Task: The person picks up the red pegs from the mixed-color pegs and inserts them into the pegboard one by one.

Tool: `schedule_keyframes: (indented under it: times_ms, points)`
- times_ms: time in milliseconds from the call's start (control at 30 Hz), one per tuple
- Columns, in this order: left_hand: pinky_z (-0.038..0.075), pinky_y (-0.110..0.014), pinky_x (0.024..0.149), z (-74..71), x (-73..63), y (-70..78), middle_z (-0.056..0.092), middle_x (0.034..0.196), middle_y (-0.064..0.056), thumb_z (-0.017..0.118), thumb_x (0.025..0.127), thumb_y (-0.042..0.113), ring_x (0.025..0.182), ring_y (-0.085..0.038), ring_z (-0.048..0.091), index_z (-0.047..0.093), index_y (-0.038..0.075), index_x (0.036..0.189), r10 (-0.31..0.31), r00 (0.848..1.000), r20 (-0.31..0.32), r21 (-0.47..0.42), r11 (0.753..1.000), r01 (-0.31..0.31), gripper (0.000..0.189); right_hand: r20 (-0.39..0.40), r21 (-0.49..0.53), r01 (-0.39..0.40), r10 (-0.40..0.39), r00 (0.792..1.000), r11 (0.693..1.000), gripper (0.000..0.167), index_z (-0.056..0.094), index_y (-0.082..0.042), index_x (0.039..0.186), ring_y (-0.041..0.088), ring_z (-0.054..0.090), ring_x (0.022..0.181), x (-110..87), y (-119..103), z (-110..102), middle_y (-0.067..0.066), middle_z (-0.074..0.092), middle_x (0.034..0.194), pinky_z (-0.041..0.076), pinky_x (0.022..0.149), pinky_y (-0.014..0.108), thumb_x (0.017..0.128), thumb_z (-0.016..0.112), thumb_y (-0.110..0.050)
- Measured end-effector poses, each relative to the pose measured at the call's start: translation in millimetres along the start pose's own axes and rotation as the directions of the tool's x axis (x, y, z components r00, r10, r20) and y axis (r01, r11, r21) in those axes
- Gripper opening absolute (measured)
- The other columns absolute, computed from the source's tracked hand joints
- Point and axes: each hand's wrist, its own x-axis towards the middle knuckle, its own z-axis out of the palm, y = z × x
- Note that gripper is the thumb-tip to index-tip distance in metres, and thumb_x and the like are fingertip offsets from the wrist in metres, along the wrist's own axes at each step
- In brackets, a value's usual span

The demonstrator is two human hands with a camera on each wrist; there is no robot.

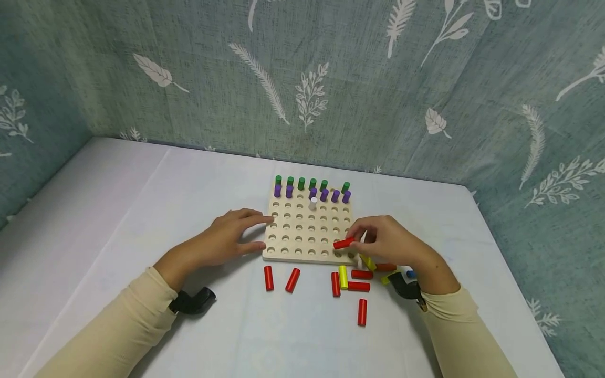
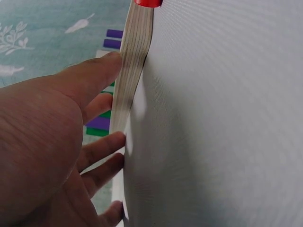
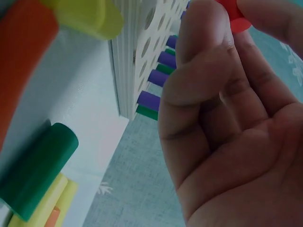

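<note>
A light wooden pegboard [image 1: 299,256] with rows of round holes lies on the table. Along its far side stand a row of green pegs [image 1: 301,183] and a row of purple pegs [image 1: 324,195], with a white peg [image 1: 313,203] just in front. My right hand [image 1: 389,241] pinches a red peg [image 1: 343,243] between thumb and fingers, over the board's near right corner. Fingers of my left hand [image 1: 224,239] are extended, thumb and fingertips at the board's left edge; the left wrist view shows the thumb [image 2: 102,71] against its wooden side.
Several loose red pegs [image 1: 362,312] lie in front of the board, beside a yellow peg [image 1: 343,277]. More yellow and red pegs lie under my right wrist, and a green peg [image 3: 40,170] shows in the right wrist view. A patterned cloth [image 1: 212,94] hangs behind the table.
</note>
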Motion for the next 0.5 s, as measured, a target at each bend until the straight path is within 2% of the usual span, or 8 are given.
schedule_keyframes:
  times_ms: [133,367,500]
  points:
    - [0.033,-0.067,0.110,2.4,-0.4,-1.0,0.048,0.150,-0.014,0.074,0.090,0.038,0.140,-0.040,0.043,0.050,0.029,0.148,-0.002,1.000,0.010,0.003,1.000,0.002,0.063,0.030,0.004,0.001,-0.001,1.000,1.000,0.013,0.072,-0.015,0.100,0.015,0.057,0.068,-0.8,2.3,-0.1,-0.002,0.067,0.086,0.053,0.060,0.025,0.088,0.076,-0.014]
    - [0.032,-0.067,0.111,-0.1,0.6,-2.3,0.048,0.150,-0.013,0.075,0.089,0.037,0.140,-0.039,0.042,0.051,0.029,0.147,0.018,0.999,-0.028,0.014,1.000,-0.018,0.063,-0.002,-0.021,0.011,-0.011,1.000,1.000,0.014,0.073,-0.015,0.099,0.017,0.056,0.070,-0.6,1.3,-6.6,-0.001,0.064,0.080,0.053,0.063,0.024,0.086,0.074,-0.008]
    - [0.033,-0.067,0.110,1.8,0.3,-2.3,0.048,0.150,-0.014,0.074,0.090,0.038,0.140,-0.039,0.042,0.051,0.029,0.147,0.022,1.000,-0.015,0.014,1.000,-0.021,0.063,0.018,-0.014,-0.015,0.015,1.000,1.000,0.014,0.073,-0.013,0.100,0.017,0.055,0.074,-2.1,2.7,-6.9,-0.001,0.062,0.079,0.051,0.064,0.024,0.087,0.073,-0.009]
